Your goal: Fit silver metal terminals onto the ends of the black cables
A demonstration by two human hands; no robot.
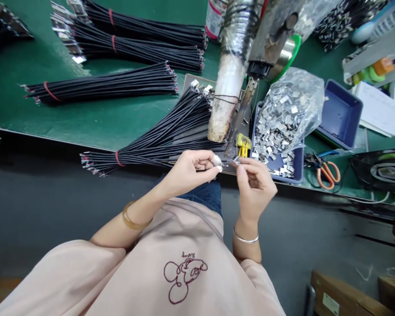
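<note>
My left hand pinches the end of a black cable; white covers sit on its thumb and fingertip. That cable belongs to a fanned bundle of black cables, tied by a red band near its left end. My right hand is closed on a small metal connector, close to the cable's end; whether the two touch I cannot tell. Just above my hands hang a soldering feed tube and a thick white wrapped pipe. A yellow clamp stands beyond my right fingers.
A blue tray holds a plastic bag and many loose metal connectors. Pliers with orange handles lie to its right, near a second blue tray. Banded cable bundles lie at the back left. A solder spool hangs behind the pipe.
</note>
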